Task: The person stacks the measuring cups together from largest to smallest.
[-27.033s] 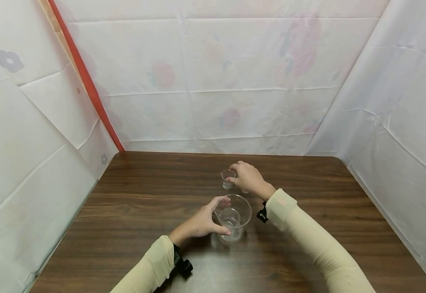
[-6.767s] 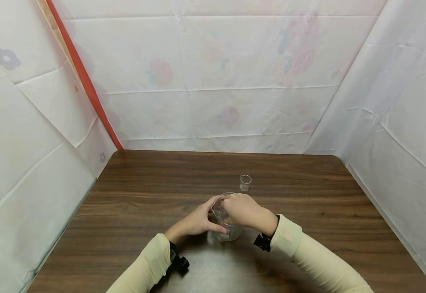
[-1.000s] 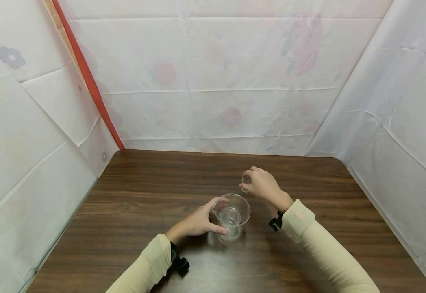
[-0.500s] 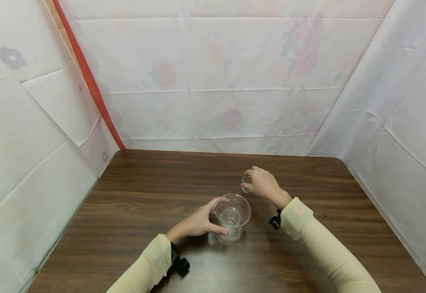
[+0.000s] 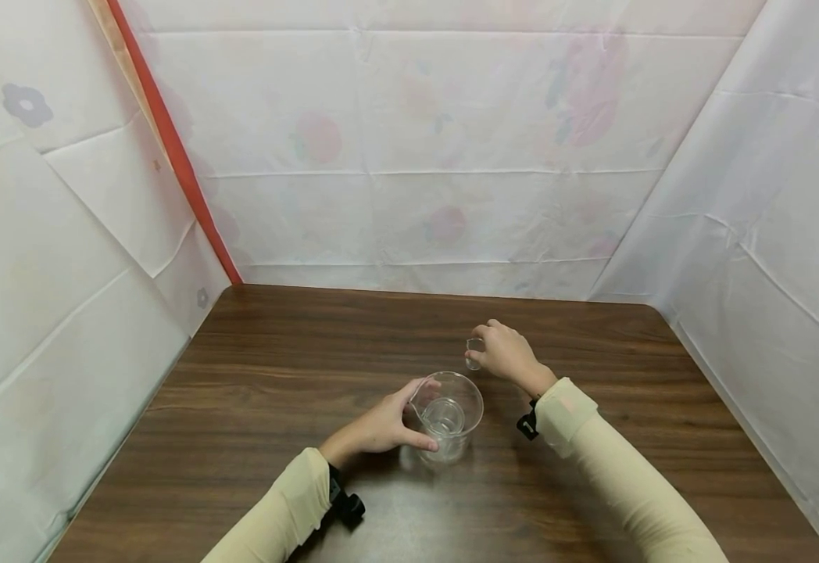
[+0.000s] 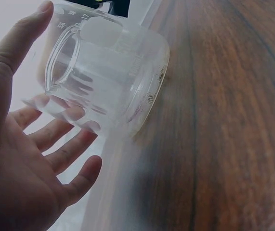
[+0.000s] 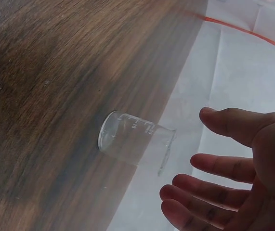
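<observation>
A large glass beaker (image 5: 471, 413) stands upright on the table, with smaller glassware nested inside it; how many pieces cannot be told. My left hand (image 5: 379, 426) holds it from the left, thumb on the near side and fingers round the far side. The left wrist view shows the large beaker (image 6: 98, 57) between thumb and spread fingers. Behind it, a tiny graduated beaker (image 7: 137, 139) stands upright on the table. My right hand (image 5: 509, 353) is beside this one, thumb and fingers around its rim but apart from the glass in the right wrist view.
The brown wooden table (image 5: 297, 336) ends at a white sheet wall (image 5: 395, 219) behind. White sheets also flank it left and right. An orange-red strip (image 5: 170, 141) runs down the left back corner.
The small beaker left of my right hand 27 seconds ago is gone from the back. My right hand, inside the large beaker 6.8 seconds ago, is now at the tiny beaker, barely moving lately.
</observation>
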`<control>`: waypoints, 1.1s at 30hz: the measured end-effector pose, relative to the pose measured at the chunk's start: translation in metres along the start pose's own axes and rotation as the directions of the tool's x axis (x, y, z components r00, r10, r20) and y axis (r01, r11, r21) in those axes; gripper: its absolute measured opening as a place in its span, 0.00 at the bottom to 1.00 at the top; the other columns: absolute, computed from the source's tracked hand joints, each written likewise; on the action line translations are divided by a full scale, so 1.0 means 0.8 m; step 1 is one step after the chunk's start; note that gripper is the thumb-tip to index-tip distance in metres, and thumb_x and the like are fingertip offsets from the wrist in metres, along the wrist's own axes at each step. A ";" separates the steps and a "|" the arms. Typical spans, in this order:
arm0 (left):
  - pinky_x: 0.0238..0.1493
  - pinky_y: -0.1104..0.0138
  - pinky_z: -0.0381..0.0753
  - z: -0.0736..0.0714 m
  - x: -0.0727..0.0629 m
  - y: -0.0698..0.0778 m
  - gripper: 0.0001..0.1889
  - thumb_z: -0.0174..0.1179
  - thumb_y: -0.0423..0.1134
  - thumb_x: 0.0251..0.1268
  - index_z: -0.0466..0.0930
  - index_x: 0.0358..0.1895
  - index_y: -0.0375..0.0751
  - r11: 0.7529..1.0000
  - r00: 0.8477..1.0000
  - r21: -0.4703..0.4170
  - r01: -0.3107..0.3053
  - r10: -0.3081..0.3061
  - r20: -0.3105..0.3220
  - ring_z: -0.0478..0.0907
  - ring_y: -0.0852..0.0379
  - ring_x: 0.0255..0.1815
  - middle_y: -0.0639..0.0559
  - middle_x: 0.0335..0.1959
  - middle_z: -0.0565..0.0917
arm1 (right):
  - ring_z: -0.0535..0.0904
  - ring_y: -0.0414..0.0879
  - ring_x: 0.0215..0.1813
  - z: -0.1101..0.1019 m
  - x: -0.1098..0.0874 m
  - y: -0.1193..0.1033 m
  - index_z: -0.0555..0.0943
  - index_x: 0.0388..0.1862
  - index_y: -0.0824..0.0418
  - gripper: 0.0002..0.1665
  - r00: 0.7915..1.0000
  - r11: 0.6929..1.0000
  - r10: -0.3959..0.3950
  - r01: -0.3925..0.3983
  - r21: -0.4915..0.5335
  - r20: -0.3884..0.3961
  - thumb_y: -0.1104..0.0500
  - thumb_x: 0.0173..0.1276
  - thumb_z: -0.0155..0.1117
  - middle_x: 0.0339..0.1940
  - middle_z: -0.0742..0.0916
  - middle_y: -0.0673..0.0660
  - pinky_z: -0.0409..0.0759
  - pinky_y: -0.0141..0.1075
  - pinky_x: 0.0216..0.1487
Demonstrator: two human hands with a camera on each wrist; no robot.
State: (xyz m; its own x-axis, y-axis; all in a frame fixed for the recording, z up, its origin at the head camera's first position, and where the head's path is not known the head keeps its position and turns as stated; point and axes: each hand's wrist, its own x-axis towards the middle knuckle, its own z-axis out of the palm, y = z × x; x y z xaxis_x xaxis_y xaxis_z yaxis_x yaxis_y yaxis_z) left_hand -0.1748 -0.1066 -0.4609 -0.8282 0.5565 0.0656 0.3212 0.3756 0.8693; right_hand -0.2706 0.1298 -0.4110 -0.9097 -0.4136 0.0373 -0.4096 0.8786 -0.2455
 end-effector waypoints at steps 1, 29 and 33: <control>0.63 0.56 0.74 0.000 0.000 0.000 0.44 0.76 0.46 0.48 0.62 0.70 0.47 1.000 1.000 0.001 -0.002 0.002 0.000 0.72 0.51 0.66 0.48 0.65 0.76 | 0.82 0.54 0.44 0.000 0.001 0.001 0.80 0.57 0.64 0.27 1.000 1.000 0.003 -0.003 -0.001 0.005 0.49 0.65 0.68 0.48 0.83 0.61 0.82 0.47 0.44; 0.59 0.61 0.75 0.000 0.000 -0.002 0.46 0.76 0.46 0.48 0.61 0.70 0.43 1.000 1.000 0.007 -0.005 0.005 0.002 0.75 0.50 0.62 0.47 0.63 0.77 | 0.82 0.60 0.50 0.015 0.015 0.007 0.79 0.57 0.68 0.29 0.998 0.999 0.050 -0.050 -0.001 0.032 0.49 0.67 0.66 0.51 0.83 0.66 0.82 0.51 0.49; 0.59 0.61 0.75 0.000 0.000 -0.002 0.45 0.76 0.47 0.48 0.62 0.70 0.44 1.000 1.000 0.010 -0.002 0.002 0.002 0.74 0.50 0.63 0.48 0.64 0.77 | 0.82 0.60 0.50 0.017 0.015 0.007 0.79 0.57 0.68 0.28 0.999 0.999 0.046 -0.046 -0.007 0.030 0.50 0.67 0.66 0.52 0.83 0.67 0.81 0.52 0.50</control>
State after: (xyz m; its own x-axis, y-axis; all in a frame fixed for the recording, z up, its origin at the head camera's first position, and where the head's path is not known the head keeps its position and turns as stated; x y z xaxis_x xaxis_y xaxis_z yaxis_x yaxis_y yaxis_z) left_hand -0.1753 -0.1071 -0.4627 -0.8269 0.5585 0.0662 0.3274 0.3824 0.8640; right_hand -0.2831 0.1264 -0.4251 -0.9250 -0.3799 -0.0027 -0.3682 0.8983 -0.2398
